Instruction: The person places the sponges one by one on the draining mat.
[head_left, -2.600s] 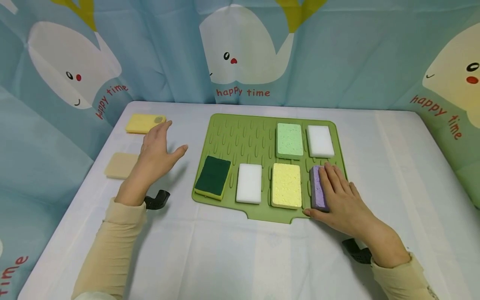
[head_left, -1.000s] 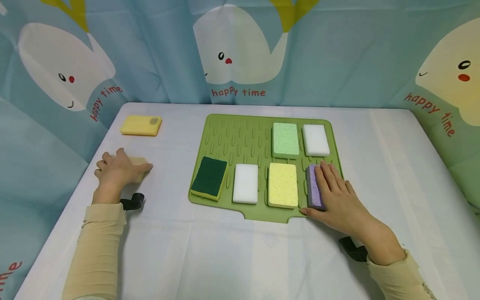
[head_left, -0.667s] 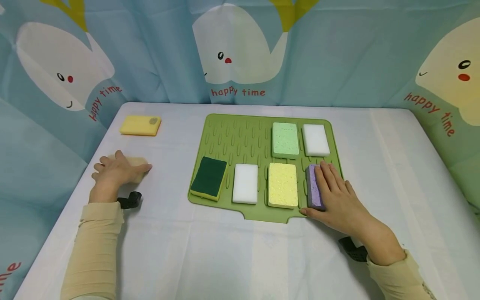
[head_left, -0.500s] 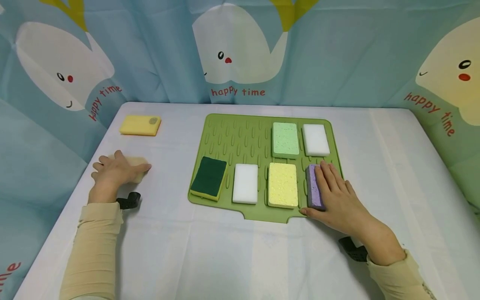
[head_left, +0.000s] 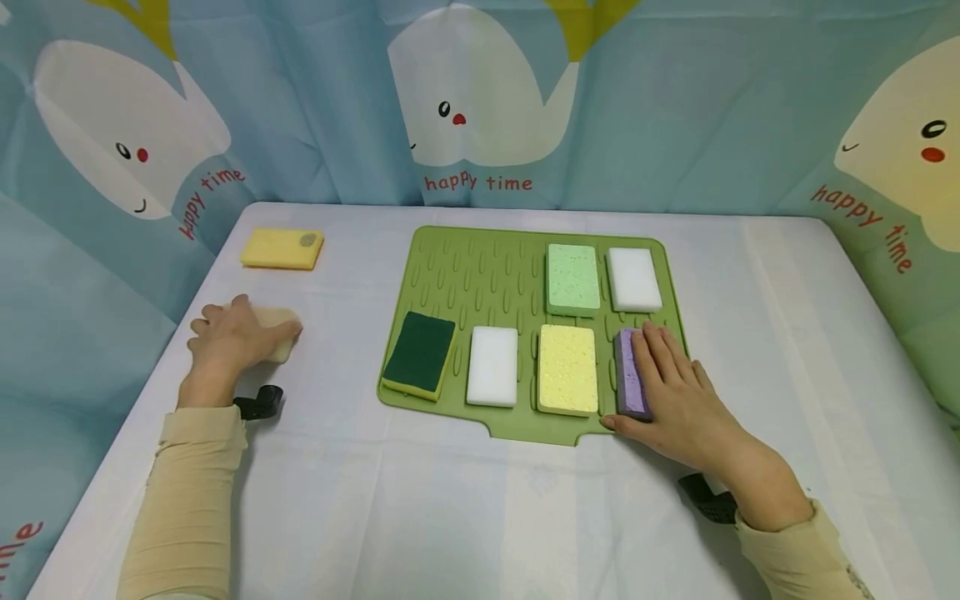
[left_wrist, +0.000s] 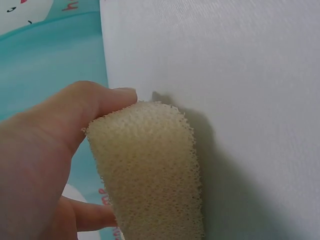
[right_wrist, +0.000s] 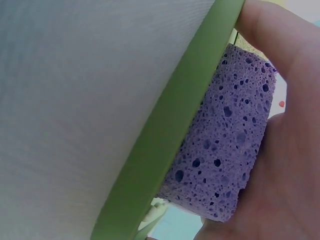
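At the table's left side my left hand (head_left: 228,337) grips a beige sponge (head_left: 277,321), partly hidden beneath the palm. In the left wrist view the thumb presses one edge of this coarse-pored sponge (left_wrist: 150,170), with a finger beyond it. A shadow falls on the cloth beside it. My right hand (head_left: 686,408) lies over a purple sponge (head_left: 628,371) at the right front corner of the green mat (head_left: 472,283), its fingers fairly straight. The right wrist view shows the purple sponge (right_wrist: 220,135) on the mat under the palm, the thumb reaching down to the mat's edge.
On the mat lie a dark green scouring sponge (head_left: 420,354), two white sponges (head_left: 492,367), a yellow one (head_left: 567,369) and a light green one (head_left: 573,279). Another yellow sponge (head_left: 281,249) sits at the table's back left. A patterned curtain (head_left: 322,108) borders the table.
My left hand has come down and left from above the table onto the beige sponge and now grips it; the sponge has shifted slightly in the latest moment. My right hand stays on the purple sponge.
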